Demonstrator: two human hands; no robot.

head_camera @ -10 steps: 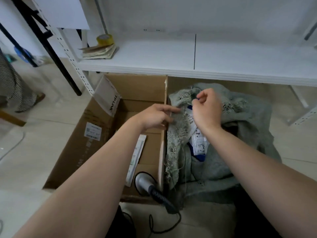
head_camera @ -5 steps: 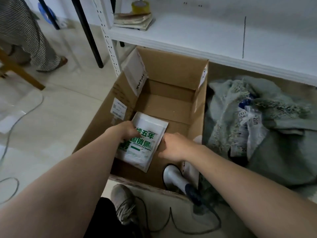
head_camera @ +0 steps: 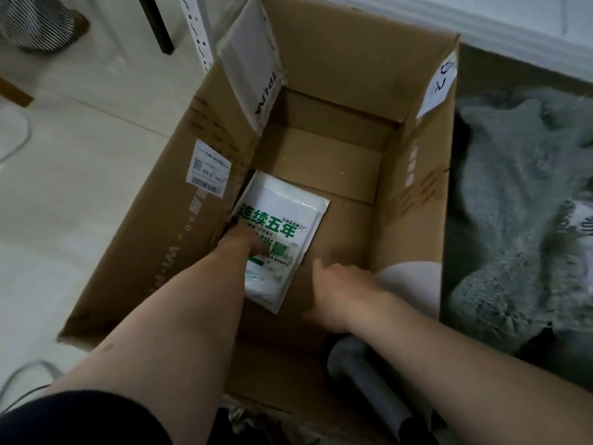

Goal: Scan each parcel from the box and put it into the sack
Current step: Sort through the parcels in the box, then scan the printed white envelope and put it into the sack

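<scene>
Left hand [head_camera: 242,240] gripped the white parcel [head_camera: 279,242] inside the box [head_camera: 414,200]. Right hand [head_camera: 337,290] lay beside it, loosely spread and empty.

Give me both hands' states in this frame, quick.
Left hand: on the white parcel in the cardboard box; grip cannot be told.
Right hand: open, empty, beside the parcel.
</scene>
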